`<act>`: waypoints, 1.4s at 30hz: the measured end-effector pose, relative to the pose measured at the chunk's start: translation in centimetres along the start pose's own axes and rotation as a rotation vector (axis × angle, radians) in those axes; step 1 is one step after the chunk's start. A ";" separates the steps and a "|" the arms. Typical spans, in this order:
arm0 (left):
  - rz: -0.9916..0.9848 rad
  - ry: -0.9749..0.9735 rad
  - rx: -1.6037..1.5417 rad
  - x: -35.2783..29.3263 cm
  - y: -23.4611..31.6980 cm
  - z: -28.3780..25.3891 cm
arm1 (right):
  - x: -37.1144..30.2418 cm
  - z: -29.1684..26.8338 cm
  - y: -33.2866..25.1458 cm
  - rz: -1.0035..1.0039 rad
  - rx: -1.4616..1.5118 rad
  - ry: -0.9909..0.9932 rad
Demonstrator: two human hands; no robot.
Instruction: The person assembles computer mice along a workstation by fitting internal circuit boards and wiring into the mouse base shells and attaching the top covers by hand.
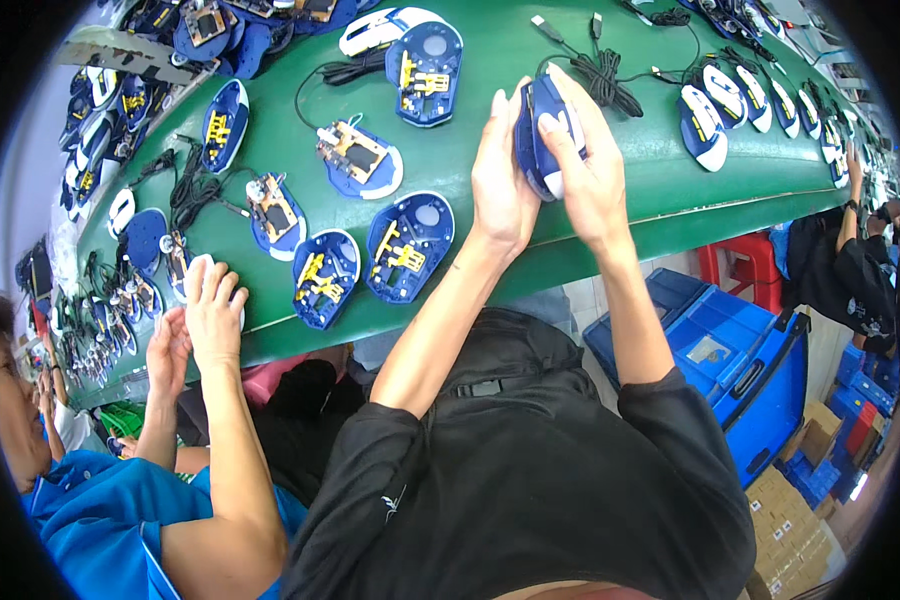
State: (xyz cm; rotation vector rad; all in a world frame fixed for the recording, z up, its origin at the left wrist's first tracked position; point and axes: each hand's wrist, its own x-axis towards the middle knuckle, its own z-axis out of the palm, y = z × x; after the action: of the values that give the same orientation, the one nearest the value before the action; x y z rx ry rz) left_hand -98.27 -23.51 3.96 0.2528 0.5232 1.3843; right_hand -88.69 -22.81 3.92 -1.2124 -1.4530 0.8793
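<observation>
My left hand (500, 175) and my right hand (588, 165) both clasp one blue and white computer mouse (540, 135) above the green conveyor belt (660, 190). The left palm presses its left side, while the right fingers wrap over its top and right side. Its black cable (605, 80) lies coiled on the belt just behind it. Open blue mouse bases with yellow parts (407, 247) lie on the belt to my left, nearest the left hand.
More mouse bases (425, 70) and finished mice (705, 125) are spread along the belt. A co-worker's hands (205, 315) in a blue shirt rest on a mouse at the left edge. Blue crates (740, 350) and cardboard boxes (790, 530) stand at right, below the belt.
</observation>
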 end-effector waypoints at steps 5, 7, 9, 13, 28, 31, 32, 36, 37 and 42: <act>0.022 -0.059 0.071 -0.4 0.3 -0.4 | -1.5 0.1 -0.6 -0.274 -0.385 -0.093; 0.054 -0.062 0.135 -0.5 0.1 0.0 | -1.3 -0.3 -0.5 -0.203 -0.285 -0.093; 0.143 -0.091 0.279 0.0 -0.2 -0.2 | -1.7 -0.3 -1.2 -0.173 -0.225 -0.108; -0.010 -0.163 0.186 0.5 -0.2 -1.3 | -1.5 -2.1 -1.0 -0.118 -0.221 -0.277; -0.113 0.056 -0.103 0.5 -0.7 -2.1 | -3.7 -2.7 -1.4 0.492 0.346 -0.006; -0.095 0.015 0.104 0.5 0.1 -2.1 | -2.8 -5.2 -2.5 0.463 0.312 -0.078; -0.108 0.007 0.249 0.6 0.2 -2.0 | -2.7 -5.8 -2.6 0.457 0.256 -0.099; -0.197 0.062 0.035 1.2 -0.1 -1.2 | -2.7 -5.2 -3.1 0.397 0.116 -0.051; -0.211 0.077 0.023 1.6 -0.1 -1.2 | -2.8 -5.0 -3.2 0.354 0.157 -0.016; -0.233 0.121 -0.010 2.0 -0.1 -0.3 | -4.7 -4.7 -2.5 0.106 0.152 -0.020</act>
State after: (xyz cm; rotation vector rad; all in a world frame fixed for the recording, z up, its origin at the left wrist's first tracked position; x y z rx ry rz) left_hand -98.17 -21.60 3.22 0.0964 0.6255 1.1796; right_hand -84.75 -28.30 6.27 -1.1778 -1.3219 1.0567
